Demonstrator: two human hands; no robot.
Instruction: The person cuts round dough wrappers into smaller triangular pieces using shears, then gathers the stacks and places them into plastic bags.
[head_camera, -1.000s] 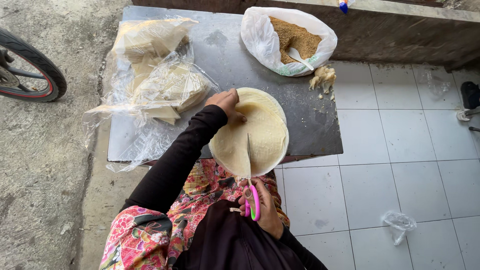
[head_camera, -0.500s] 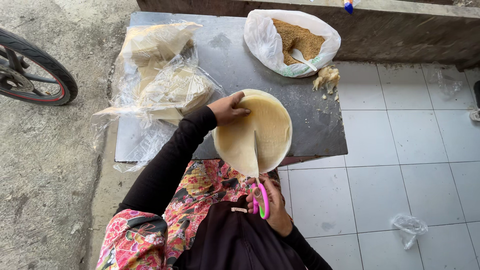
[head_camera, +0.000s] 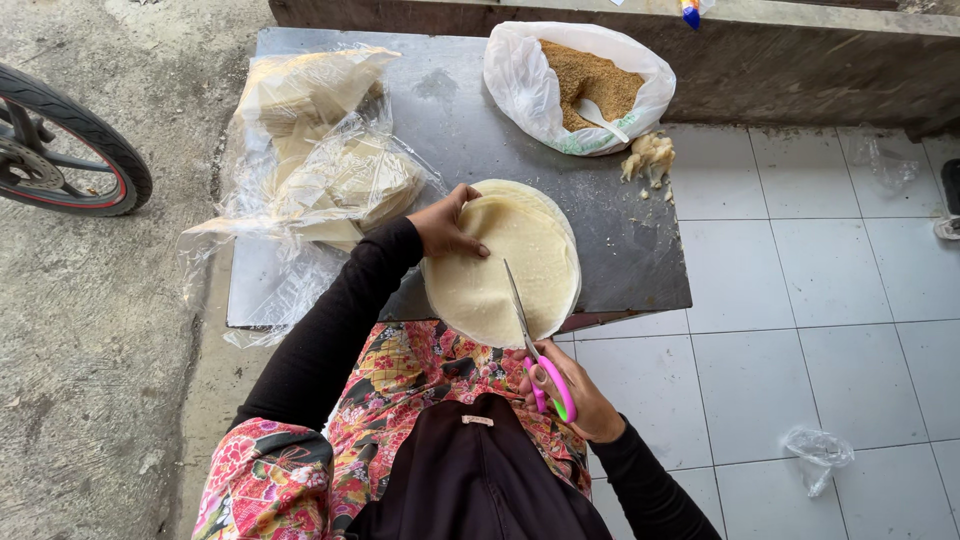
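The left hand (head_camera: 445, 225) presses the stack of round wrappers (head_camera: 505, 265) at its ten o'clock edge while the right hand (head_camera: 575, 400) grips pink-handled scissors (head_camera: 535, 350), blades entering from six o'clock.

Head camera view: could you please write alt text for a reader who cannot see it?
A right hand cuts a stack of round pale wrapper sheets with pink-handled scissors while the left hand holds the stack on a grey table. Clear plastic bags of wrappers and a white bag of brown crumbs lie nearby.
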